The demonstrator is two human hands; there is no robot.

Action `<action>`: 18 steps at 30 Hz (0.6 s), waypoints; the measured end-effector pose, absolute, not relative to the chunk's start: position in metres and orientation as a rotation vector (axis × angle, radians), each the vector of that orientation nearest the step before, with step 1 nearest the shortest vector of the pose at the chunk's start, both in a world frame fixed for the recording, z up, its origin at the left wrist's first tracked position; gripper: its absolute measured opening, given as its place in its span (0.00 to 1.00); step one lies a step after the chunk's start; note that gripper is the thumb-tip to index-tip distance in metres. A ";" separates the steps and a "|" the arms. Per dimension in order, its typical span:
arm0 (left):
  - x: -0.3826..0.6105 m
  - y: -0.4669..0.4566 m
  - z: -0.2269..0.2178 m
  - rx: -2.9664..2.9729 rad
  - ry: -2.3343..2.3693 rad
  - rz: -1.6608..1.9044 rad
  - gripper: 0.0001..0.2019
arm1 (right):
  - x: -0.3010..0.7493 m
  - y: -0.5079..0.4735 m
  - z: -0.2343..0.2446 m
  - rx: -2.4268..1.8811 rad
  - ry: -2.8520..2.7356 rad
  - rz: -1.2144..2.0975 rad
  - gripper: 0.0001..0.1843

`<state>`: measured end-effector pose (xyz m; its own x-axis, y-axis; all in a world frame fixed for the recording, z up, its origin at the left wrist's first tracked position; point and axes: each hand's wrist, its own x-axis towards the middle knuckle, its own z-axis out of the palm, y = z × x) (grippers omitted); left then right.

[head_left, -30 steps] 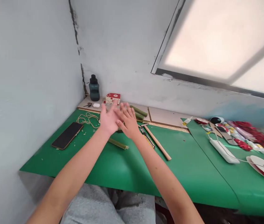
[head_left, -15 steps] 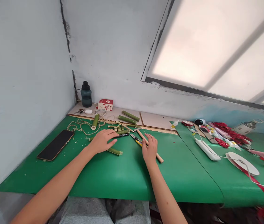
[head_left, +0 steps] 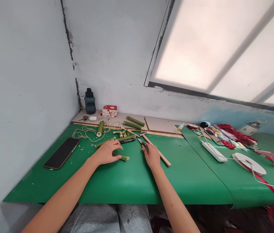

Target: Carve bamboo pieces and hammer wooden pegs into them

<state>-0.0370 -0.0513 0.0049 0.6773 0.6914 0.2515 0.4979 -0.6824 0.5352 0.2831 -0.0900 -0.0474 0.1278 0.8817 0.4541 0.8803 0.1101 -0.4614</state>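
Observation:
My left hand [head_left: 106, 152] is over a split green bamboo piece [head_left: 125, 158], fingers curved and thumb apart from them; its palm side is hidden. My right hand [head_left: 152, 156] is closed over the handle of a utility knife [head_left: 141, 143], whose blade points up and left. Just right of that hand lies a hammer [head_left: 165, 159] with a pale wooden handle. Beyond my hands lie a longer bamboo tube [head_left: 126, 137], a black marker-like stick [head_left: 128, 140] and several short cut bamboo pieces [head_left: 122, 134].
A phone [head_left: 62, 153] lies at left, near twine [head_left: 84, 132] and an upright bamboo tube [head_left: 100, 128]. A bottle [head_left: 90, 102] and a red-white box [head_left: 109, 111] stand at the back. To the right are a power strip [head_left: 213, 151], a ribbon spool [head_left: 251, 164] and a pink glue gun [head_left: 271, 157].
My right hand has shifted left off the hammer handle onto the utility knife. My left hand has come slightly down and nearer, over the split bamboo piece. The view has turned slightly.

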 end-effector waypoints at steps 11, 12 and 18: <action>-0.027 -0.053 -0.001 2.487 0.902 0.433 0.14 | 0.288 -0.091 -0.047 -1.650 -1.588 0.039 0.23; -0.026 -0.054 -0.001 2.470 0.916 0.461 0.15 | 0.288 -0.093 -0.046 -1.638 -1.565 0.044 0.23; -0.007 -0.041 0.014 2.018 0.950 0.839 0.20 | 0.293 -0.093 -0.043 -1.566 -1.412 0.038 0.26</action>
